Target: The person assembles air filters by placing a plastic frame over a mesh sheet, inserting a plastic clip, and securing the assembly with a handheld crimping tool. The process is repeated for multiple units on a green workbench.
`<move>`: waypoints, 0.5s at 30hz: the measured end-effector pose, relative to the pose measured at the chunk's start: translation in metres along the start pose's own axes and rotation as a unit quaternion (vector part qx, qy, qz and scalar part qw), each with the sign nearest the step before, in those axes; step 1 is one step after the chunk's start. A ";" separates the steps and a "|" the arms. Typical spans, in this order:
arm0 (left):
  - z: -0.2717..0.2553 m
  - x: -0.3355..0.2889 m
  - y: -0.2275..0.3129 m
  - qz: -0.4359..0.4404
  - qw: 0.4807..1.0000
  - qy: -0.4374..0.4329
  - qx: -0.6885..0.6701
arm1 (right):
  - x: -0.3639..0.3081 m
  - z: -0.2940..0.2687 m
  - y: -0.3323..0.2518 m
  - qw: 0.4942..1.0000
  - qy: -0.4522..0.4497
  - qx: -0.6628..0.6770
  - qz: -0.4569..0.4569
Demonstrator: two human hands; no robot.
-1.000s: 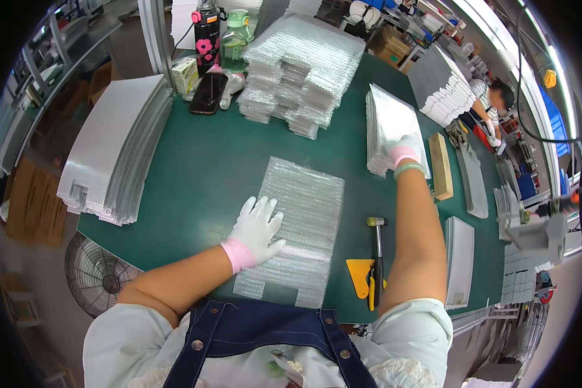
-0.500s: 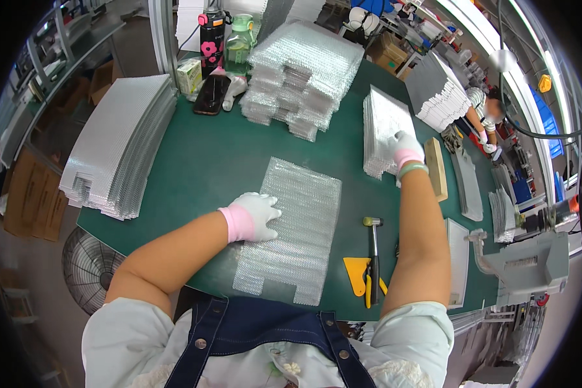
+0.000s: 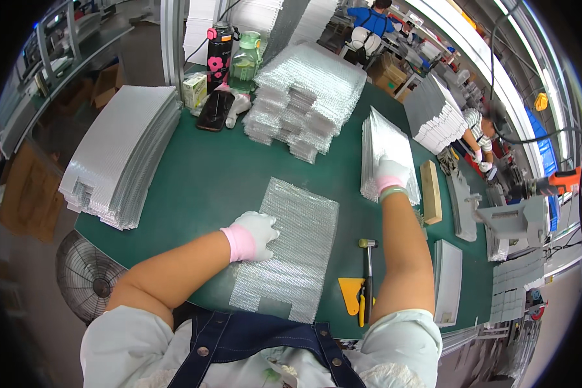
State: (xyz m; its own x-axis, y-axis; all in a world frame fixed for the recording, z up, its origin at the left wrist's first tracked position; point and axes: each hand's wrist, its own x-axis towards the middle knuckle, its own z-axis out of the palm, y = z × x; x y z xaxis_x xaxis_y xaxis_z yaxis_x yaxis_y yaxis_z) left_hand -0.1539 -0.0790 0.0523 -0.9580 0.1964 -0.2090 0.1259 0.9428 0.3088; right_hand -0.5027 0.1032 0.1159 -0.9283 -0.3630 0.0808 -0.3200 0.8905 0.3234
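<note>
A silvery, bubble-textured sheet with a notch in its near edge lies flat on the green table. My left hand, in a white glove with a pink cuff, rests on its left side with the fingers spread. Further right, my gloved right hand is on the near part of a bright silvery sheet atop a stack; its fingers blend into the glare. Between my forearms lie a mallet, a yellow scraper and yellow-handled pliers.
Stacks of silvery sheets stand at the left and the back. A dark bottle, a green bottle and a phone stand or lie behind. A wooden block is beside the right stack. A co-worker works beyond.
My right hand has come nearer to me over the right stack, and its top sheet has shifted and tilted. My left hand stays on the notched sheet. The view has shifted slightly.
</note>
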 end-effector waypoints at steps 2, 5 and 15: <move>0.006 -0.003 -0.005 0.006 1.000 0.012 0.014 | -0.001 -0.029 0.002 0.998 -0.006 -0.058 0.013; 0.003 0.000 0.002 0.016 0.999 0.007 0.038 | 0.005 -0.039 0.043 0.969 0.129 -0.178 0.116; -0.029 -0.011 0.040 -0.042 0.985 0.050 0.158 | -0.179 -0.122 0.041 0.907 0.407 -0.097 -0.050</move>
State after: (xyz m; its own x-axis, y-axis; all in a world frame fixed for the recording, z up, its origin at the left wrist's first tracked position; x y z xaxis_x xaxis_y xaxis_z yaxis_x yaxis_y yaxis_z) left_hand -0.1457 -0.0515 0.0941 -0.9870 0.1019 -0.1242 0.1044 0.9944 -0.0140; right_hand -0.3267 0.1712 0.2298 -0.4242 -0.5913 0.6859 -0.2819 0.8060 0.5205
